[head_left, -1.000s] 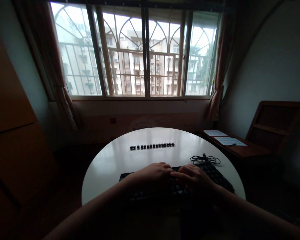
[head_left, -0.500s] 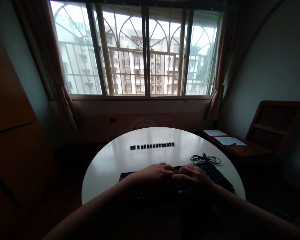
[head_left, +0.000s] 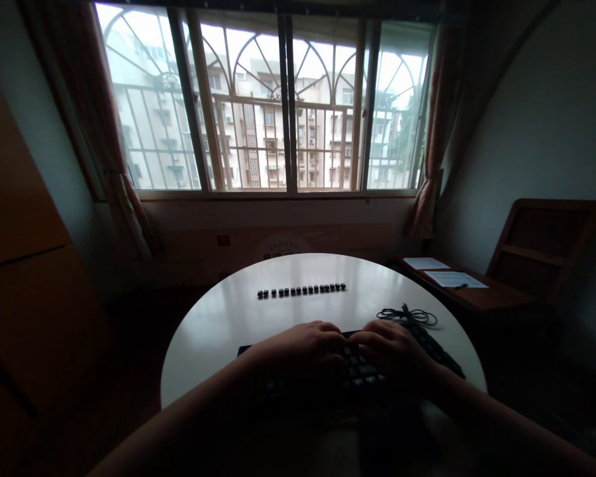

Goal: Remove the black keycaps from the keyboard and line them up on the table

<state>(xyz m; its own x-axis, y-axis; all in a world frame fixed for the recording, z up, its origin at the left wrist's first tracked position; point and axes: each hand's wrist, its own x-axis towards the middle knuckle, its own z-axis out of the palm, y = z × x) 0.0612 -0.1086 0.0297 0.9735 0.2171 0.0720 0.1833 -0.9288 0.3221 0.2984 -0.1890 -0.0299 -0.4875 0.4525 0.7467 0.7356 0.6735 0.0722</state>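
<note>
In the head view, our left hand (head_left: 310, 341) and right hand (head_left: 393, 344) were equally near the keyboard (head_left: 358, 371), which lay, long axis left-to-right, on the table (head_left: 213, 324) beneath our bent fingers; whether they clamped anything, we couldn't tell.

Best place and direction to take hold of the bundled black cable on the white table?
Probably the bundled black cable's gathered middle, pinched from above: it lies low on the table, loops fanning out to both sides, and the keyboard crowds its near side.
</note>
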